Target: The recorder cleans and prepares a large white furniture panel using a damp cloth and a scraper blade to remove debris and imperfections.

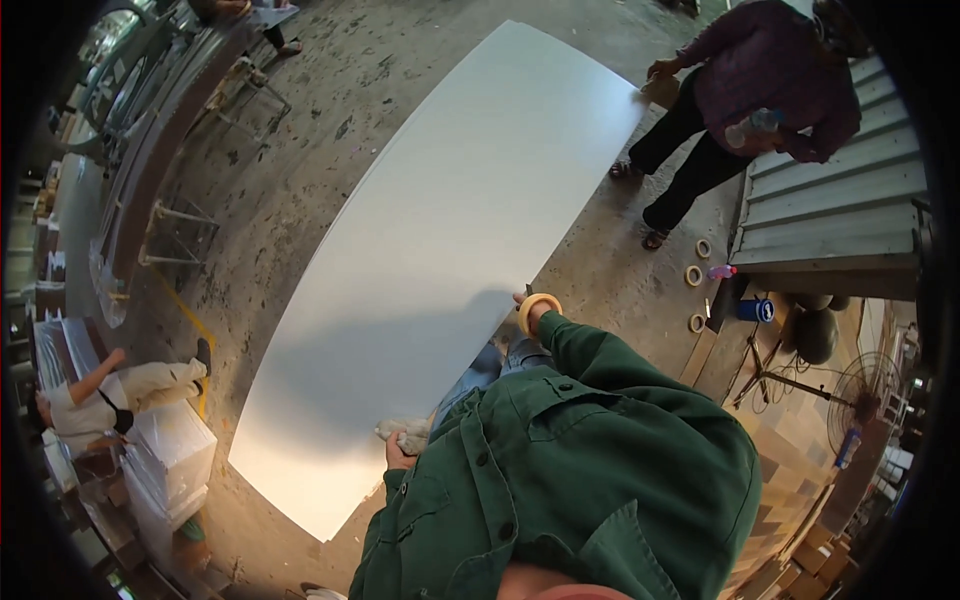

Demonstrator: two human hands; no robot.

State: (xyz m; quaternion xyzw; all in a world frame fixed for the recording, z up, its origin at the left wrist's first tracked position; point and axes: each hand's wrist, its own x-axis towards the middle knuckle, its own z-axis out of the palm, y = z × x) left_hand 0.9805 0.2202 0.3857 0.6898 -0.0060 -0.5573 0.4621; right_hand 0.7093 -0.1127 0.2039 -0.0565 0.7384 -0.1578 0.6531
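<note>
Large white panel [440, 220]: lies flat, long axis running from near-left to far-right, body side along its right long edge. Left edge shows a double line, can't tell if it's more than one sheet. Supports under it hidden.

Left hand [399, 456]: at the panel's right long edge, near-end half. Fingers closed on a crumpled pale cloth [402, 435], which overlaps the panel edge. Panel spreads out left of and beyond this hand.

Right hand [525, 299]: same edge, about mid-length of the panel. Fingers curled on a slim dark object [530, 291]; type unclear, too small. Yellowish tape ring [540, 312] sits around that wrist. Panel is to its left; contact with the edge can't be confirmed.

Co-worker [770, 80]: stands off the panel's far right corner, one hand near that corner by a brown piece [660, 90].

Right of panel, on the floor: three tape rolls [693, 275], pink bottle [722, 271], blue container [756, 310]. Further right: corrugated wall [830, 195], pedestal fan [865, 405].

Left of panel: metal trestle [182, 232], wrapped white stack [185, 450], second person [150, 388] in beige trousers.
</note>
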